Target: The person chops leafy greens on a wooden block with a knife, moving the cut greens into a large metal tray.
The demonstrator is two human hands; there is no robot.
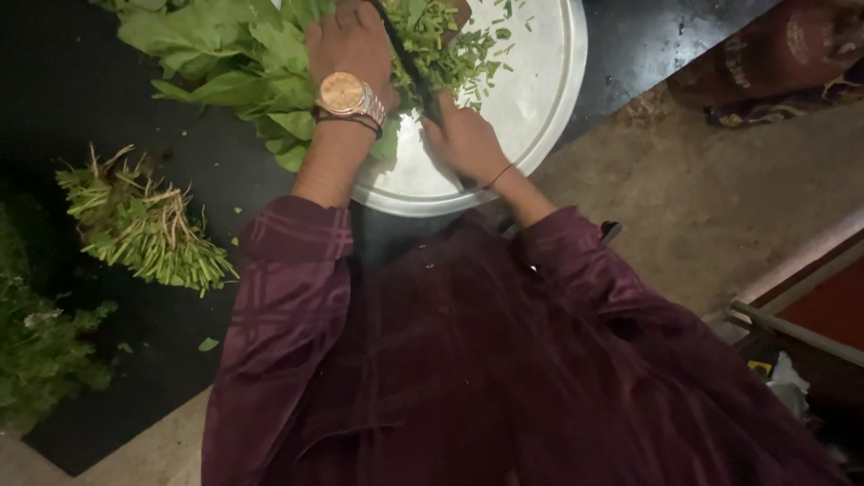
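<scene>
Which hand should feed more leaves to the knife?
Left, probably. The left hand already presses the leaves beside the knife; the right hand grips the handle.
</scene>
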